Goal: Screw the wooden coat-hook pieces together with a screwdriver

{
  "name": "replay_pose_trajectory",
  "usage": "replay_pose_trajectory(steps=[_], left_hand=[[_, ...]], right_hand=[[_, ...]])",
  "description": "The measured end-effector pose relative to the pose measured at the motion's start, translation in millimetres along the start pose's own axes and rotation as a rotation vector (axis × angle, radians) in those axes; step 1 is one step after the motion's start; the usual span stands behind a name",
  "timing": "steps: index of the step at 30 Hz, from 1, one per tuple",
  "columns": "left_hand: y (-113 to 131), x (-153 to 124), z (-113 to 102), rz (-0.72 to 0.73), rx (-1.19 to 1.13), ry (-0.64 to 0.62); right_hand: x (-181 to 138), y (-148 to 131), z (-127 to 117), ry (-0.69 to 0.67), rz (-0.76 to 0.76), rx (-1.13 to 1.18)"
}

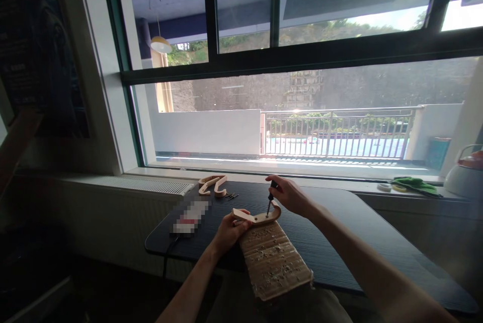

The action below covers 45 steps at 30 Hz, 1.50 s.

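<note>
My left hand (pixel 231 230) is closed on the left part of a curved wooden hook (pixel 260 219), which lies across the far end of a worn cardboard-covered board (pixel 277 262). In my right hand (pixel 292 193) is a screwdriver (pixel 270 197) with a dark handle, held nearly upright. Its tip meets the hook near a hole, close to the curled right end; whether a screw sits under it is too small to tell. The board slopes from the table edge towards my lap, its surface covered with many small holes and tears.
On the dark table (pixel 332 232) lie more wooden hooks (pixel 213 184), several small screws (pixel 231 195) and a blurred-out object (pixel 190 217) with a cable. A green cloth (pixel 415 185) and a white kettle (pixel 466 177) stand along the windowsill. Another person's arm (pixel 18 142) shows at far left.
</note>
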State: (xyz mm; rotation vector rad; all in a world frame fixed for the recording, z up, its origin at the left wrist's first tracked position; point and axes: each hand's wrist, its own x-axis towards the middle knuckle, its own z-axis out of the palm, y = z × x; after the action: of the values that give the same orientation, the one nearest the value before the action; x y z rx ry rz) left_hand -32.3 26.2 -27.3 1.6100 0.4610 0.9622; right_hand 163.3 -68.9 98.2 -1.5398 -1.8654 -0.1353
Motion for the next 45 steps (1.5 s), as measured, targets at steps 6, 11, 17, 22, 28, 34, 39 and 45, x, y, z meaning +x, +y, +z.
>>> replay_pose_trajectory(steps=[6, 11, 17, 22, 28, 34, 39, 45], left_hand=[[-0.2, -0.1, 1.0, -0.007, -0.019, -0.006], [4.4, -0.4, 2.0, -0.019, -0.001, 0.009], [5.2, -1.0, 2.8, -0.028, -0.031, -0.004], [5.3, -1.4, 3.2, -0.021, -0.015, 0.01], [5.1, -1.3, 3.2, -0.014, -0.015, -0.006], [1.7, -0.3, 2.0, 0.005, 0.018, 0.013], [2.9, -1.2, 2.5, 0.011, 0.034, 0.018], [2.9, -0.9, 2.7, -0.004, 0.035, 0.014]], right_hand=[[1.8, -0.6, 2.2, -0.034, -0.021, 0.032], [3.5, -0.3, 6.6, -0.044, -0.014, 0.066], [5.3, 3.9, 9.1, -0.022, -0.008, 0.049], [7.3, 6.9, 9.0, -0.004, 0.003, -0.03], [9.6, 2.7, 4.1, -0.022, -0.019, -0.134], [11.8, -2.0, -4.1, -0.088, -0.042, -0.138], [13.2, -1.2, -4.2, -0.072, -0.034, -0.166], [17.7, -4.0, -1.8, -0.067, -0.019, -0.211]])
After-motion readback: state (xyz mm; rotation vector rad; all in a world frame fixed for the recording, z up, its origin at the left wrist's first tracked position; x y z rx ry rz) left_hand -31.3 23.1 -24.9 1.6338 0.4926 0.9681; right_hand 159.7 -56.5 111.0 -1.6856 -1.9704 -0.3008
